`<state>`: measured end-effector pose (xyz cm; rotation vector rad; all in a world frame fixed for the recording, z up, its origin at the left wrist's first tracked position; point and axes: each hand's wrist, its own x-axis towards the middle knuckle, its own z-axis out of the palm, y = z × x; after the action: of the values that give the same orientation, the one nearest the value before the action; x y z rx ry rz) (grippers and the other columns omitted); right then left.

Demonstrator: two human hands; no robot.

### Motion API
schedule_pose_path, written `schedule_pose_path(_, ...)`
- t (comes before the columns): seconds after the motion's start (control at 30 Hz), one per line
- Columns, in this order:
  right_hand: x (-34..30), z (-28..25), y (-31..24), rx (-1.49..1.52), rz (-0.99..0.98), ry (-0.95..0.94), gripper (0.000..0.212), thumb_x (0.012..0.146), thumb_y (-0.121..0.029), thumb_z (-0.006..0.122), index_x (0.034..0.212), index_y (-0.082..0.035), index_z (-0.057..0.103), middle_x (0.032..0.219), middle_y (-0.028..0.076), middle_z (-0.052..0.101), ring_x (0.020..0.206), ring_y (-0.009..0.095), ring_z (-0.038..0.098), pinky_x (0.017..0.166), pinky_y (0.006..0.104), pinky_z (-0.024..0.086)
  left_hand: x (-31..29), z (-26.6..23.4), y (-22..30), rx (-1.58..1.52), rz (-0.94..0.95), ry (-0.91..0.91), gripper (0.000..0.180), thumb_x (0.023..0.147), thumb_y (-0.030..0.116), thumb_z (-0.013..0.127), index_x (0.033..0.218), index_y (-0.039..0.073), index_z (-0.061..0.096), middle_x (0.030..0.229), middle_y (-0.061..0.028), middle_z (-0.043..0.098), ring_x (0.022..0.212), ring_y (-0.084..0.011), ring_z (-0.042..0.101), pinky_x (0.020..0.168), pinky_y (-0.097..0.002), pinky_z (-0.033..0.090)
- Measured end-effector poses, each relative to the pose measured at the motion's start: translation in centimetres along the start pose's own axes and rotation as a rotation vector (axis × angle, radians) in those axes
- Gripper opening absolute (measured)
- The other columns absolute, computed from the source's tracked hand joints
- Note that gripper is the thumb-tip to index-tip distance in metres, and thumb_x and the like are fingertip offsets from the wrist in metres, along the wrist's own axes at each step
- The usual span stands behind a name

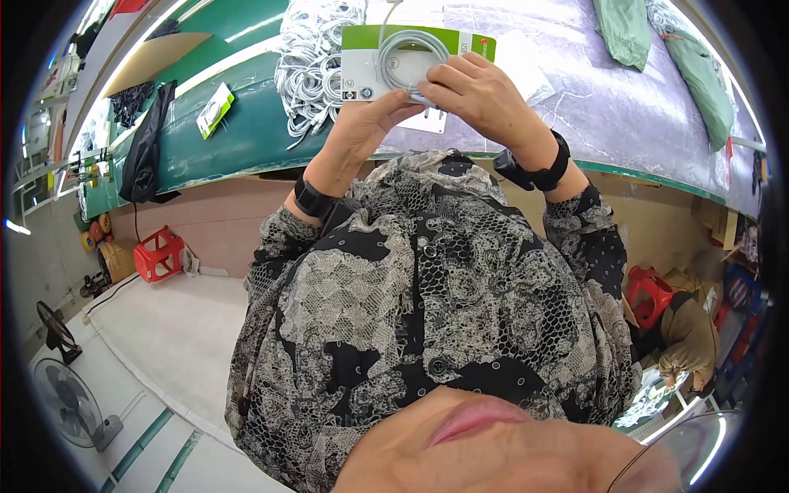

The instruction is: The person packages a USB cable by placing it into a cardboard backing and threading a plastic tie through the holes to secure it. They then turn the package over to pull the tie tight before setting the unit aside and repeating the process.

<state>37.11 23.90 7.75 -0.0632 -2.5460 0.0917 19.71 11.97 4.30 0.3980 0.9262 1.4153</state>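
A green and white packaging card (pixel 356 64) is held up over the workbench in front of me. Against its face lies a coiled white cable (pixel 384 59). My left hand (pixel 362 131) grips the card and the coil at their lower edge, with the thumb on top. My right hand (pixel 486 97) has its fingers closed on the lower right of the coil, where its fingertips meet the left thumb. What exactly the right fingertips pinch is partly hidden. A strand of the cable runs up beyond the card's top edge.
A heap of white cables (pixel 308 78) lies left of the card. Further left are a packed cable card (pixel 215 110) and a black bag (pixel 146 152). Green bags (pixel 622 33) lie at the right. Red stools (pixel 159 255) and a fan (pixel 66 398) stand below the bench.
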Motion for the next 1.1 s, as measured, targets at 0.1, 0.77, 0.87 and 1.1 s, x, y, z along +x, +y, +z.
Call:
schedule_pose_path(0.1,0.0,-0.1,-0.1,-0.001,0.032,0.014,0.018,0.072,-0.009,0.061,0.089,-0.010,0.058,0.084,0.001,0.055,0.077,0.019,0.056,0.068,0.0308,0.046,0.0,0.5,0.2,-0.032,0.003,-0.002,0.022,0.090,0.002,0.053,0.108,-0.009,0.052,0.103,-0.0158,0.061,0.094,-0.0252,0.062,0.087,-0.0379,0.054)
schedule_pose_path(0.77,0.0,1.5,-1.2,0.142,0.165,0.063,0.010,0.075,-0.006,0.063,0.080,-0.005,0.055,0.080,0.006,0.053,0.072,0.024,0.054,0.065,0.0337,0.044,-1.0,1.1,-0.9,0.167,0.184,0.101,0.025,0.086,-0.003,0.051,0.111,-0.005,0.053,0.107,-0.0132,0.059,0.097,-0.0223,0.060,0.087,-0.0351,0.051)
schedule_pose_path(0.87,0.0,2.1,-1.6,0.124,0.135,0.066,0.009,0.075,-0.006,0.063,0.079,-0.004,0.055,0.080,0.007,0.053,0.072,0.025,0.055,0.065,0.0338,0.044,-1.3,1.3,-0.5,0.089,0.191,0.027,0.026,0.085,0.000,0.053,0.111,-0.001,0.054,0.106,-0.0110,0.060,0.093,-0.0200,0.060,0.079,-0.0329,0.051)
schedule_pose_path(1.1,0.3,1.7,-1.9,0.276,0.292,0.106,0.010,0.077,-0.006,0.062,0.082,-0.004,0.055,0.081,0.008,0.053,0.073,0.026,0.056,0.065,0.0348,0.046,-1.7,1.2,-0.3,0.878,0.219,0.185,0.025,0.084,-0.003,0.052,0.109,0.000,0.055,0.105,-0.0073,0.060,0.094,-0.0190,0.061,0.080,-0.0319,0.052)
